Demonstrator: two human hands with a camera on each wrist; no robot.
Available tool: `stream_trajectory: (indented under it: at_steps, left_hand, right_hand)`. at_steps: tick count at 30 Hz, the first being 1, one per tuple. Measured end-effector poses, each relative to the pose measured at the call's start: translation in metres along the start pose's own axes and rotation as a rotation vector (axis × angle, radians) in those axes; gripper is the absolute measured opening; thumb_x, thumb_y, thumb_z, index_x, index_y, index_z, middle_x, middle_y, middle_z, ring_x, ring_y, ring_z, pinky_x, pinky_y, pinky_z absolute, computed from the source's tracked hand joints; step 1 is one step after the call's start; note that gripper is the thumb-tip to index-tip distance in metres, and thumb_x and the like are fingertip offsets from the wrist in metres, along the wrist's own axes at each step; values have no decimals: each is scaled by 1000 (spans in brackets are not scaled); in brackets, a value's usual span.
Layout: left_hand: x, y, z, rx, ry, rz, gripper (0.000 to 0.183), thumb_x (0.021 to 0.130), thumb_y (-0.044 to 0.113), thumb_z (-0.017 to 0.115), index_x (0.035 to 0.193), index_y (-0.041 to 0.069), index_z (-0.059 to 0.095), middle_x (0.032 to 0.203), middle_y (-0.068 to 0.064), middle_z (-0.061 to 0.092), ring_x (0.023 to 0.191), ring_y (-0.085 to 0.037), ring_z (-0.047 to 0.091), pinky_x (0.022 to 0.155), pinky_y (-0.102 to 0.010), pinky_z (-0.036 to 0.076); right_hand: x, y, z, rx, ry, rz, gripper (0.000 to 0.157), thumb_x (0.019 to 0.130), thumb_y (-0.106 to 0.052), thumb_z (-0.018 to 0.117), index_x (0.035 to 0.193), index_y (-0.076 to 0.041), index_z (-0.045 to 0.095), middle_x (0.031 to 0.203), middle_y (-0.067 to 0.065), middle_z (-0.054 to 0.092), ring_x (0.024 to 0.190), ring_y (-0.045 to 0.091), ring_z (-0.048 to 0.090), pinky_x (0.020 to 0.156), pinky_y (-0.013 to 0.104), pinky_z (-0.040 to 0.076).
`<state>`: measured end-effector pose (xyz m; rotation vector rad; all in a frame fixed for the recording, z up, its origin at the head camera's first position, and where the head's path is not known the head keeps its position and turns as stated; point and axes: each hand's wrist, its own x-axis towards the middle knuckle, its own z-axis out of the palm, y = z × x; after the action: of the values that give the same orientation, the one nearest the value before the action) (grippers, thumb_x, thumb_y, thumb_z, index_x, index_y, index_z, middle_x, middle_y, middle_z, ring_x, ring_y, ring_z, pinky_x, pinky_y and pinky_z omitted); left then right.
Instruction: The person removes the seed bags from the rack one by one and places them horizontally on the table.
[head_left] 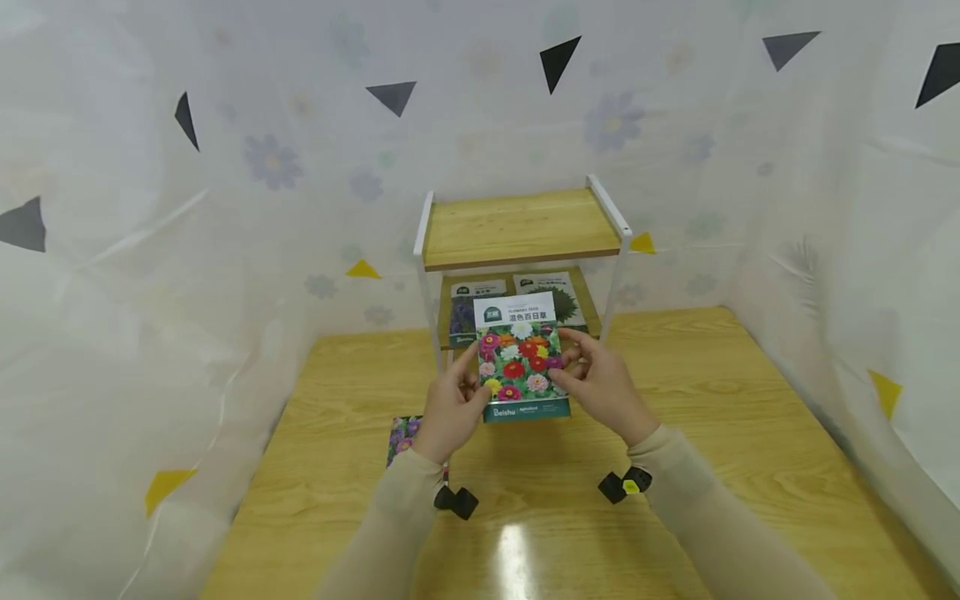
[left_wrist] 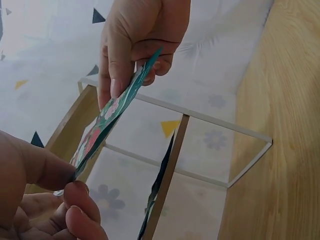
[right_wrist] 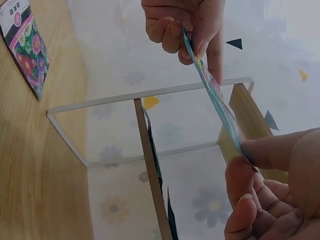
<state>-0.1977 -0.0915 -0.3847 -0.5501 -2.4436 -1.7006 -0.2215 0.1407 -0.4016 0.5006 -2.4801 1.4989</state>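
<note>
Both hands hold up one flower seed packet (head_left: 521,362), its printed front showing colourful blooms, a white top and a teal bottom band. My left hand (head_left: 453,404) pinches its left edge between thumb and fingers. On the opposite edge, my right hand (head_left: 600,379) pinches it the same way. From the left wrist view the packet (left_wrist: 107,115) appears nearly edge-on, tilted, in front of the shelf. Behind it, two more seed packets lie on the lower shelf board, one with purple flowers (head_left: 463,315) and one with a green plant (head_left: 566,300).
A small two-tier rack with a wooden top board (head_left: 521,225) and white frame stands at the table's back. Another flower packet (right_wrist: 31,55) lies on the wooden table (head_left: 712,417), left of the rack and partly under the left forearm in the head view. Patterned white sheeting (head_left: 285,208) encloses the table.
</note>
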Motion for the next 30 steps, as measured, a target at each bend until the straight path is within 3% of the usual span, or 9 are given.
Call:
stream_trajectory:
  at_steps: [5,12,16,22,30]
  left_hand:
    - [6,-28,7,13,15,-32,53,90,7,56,139,13,37,81,-9,52,57,-16,43,48,-23,35]
    - [3,-41,10,53,85,-105,42,89,21,61,127,9,51,84,-3,54,64,-15,51,54,-26,44]
    - [-1,-47,9,86,96,-146,37,87,23,64,121,11,54,84,-2,55,59,-15,52,47,-27,43]
    - [-7,-59,7,164,76,-181,36,84,25,67,115,8,57,78,0,56,51,-13,52,40,-27,40]
    - [-14,-81,16,270,67,-233,57,73,40,75,116,8,57,73,0,53,51,-14,46,47,-28,40]
  right_hand:
    - [-3,5,2,33,-8,26,52,85,-20,66,132,-12,44,91,4,56,68,16,58,58,31,49]
    - [-6,18,11,63,-33,79,42,84,-23,68,119,-11,50,91,5,57,68,19,58,56,32,49]
    - [-9,25,17,59,-43,109,38,83,-23,69,114,-12,51,88,4,58,65,22,56,51,33,47]
    - [-12,35,30,106,-102,155,49,83,-20,69,124,-11,44,85,6,57,63,26,56,51,34,47]
    - [-14,44,44,17,-108,173,64,80,-16,71,134,-11,37,81,4,56,60,18,55,51,31,47]
